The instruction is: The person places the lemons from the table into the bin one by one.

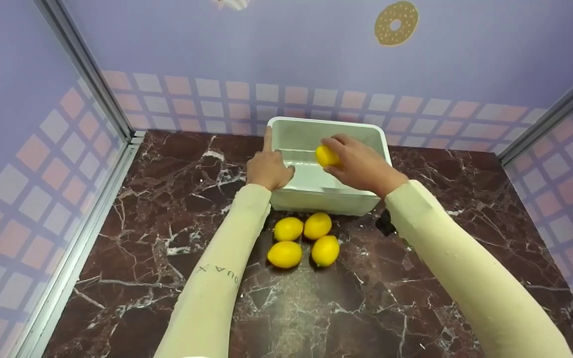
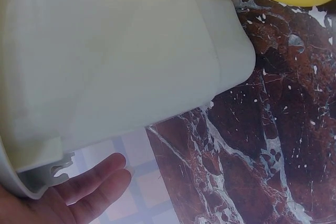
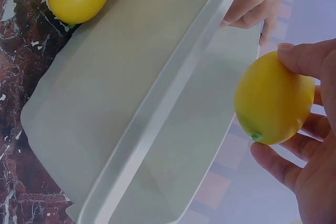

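A white plastic bin [image 1: 326, 201] stands against the back wall. My left hand [image 1: 268, 170] holds its left rim, index finger stretched along the edge and thumb on the inner side. In the left wrist view, two fingers [image 2: 102, 187] show outside the bin, below the lip. Over the bin's opening, my right hand [image 1: 358, 161] grips a yellow lemon [image 3: 274, 98] between thumb and fingers; the lemon's green tip shows. Several more lemons [image 1: 286, 254] lie on the table in front of the bin. Part of the bin's floor is hidden behind my right hand.
The tabletop [image 1: 177, 298] is dark red-brown marble with white veins. Purple wall panels [image 1: 286, 54] with a pink and white checker band enclose it at the back and sides. A metal frame strip [image 1: 85, 219] runs along the left edge.
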`<state>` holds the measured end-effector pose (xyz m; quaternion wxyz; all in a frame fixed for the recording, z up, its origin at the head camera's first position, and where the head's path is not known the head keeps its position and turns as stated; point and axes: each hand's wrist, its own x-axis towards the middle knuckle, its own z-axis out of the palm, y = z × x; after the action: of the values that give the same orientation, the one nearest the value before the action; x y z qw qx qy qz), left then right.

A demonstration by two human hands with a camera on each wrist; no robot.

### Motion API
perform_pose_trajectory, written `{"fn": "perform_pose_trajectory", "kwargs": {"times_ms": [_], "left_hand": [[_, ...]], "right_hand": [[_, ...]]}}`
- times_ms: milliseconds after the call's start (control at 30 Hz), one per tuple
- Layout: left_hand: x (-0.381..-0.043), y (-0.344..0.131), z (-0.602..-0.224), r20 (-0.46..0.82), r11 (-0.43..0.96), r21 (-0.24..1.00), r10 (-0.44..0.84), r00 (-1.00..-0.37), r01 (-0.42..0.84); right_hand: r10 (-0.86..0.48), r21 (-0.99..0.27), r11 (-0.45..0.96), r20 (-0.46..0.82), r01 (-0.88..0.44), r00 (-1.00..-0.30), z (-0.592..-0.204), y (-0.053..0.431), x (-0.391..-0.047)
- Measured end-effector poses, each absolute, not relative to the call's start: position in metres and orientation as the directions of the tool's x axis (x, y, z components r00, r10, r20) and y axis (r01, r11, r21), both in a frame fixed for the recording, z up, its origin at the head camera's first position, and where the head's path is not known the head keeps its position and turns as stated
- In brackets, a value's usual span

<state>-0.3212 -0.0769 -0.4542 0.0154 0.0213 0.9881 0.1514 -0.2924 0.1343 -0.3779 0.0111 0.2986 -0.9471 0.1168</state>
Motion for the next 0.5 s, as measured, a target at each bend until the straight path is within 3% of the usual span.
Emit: {"fn": "perform_pose_trajectory", "kwargs": {"times_ms": [500], "left_hand": [[-0.3214,-0.0768,-0.4538,-0.044,0.954,0.299,0.049,-0.998,0.034]], "right_hand": [[-0.566,-0.181,0.798,0.102,-0.574,-0.818,-0.3736,0.1288,-0.2978]]}}
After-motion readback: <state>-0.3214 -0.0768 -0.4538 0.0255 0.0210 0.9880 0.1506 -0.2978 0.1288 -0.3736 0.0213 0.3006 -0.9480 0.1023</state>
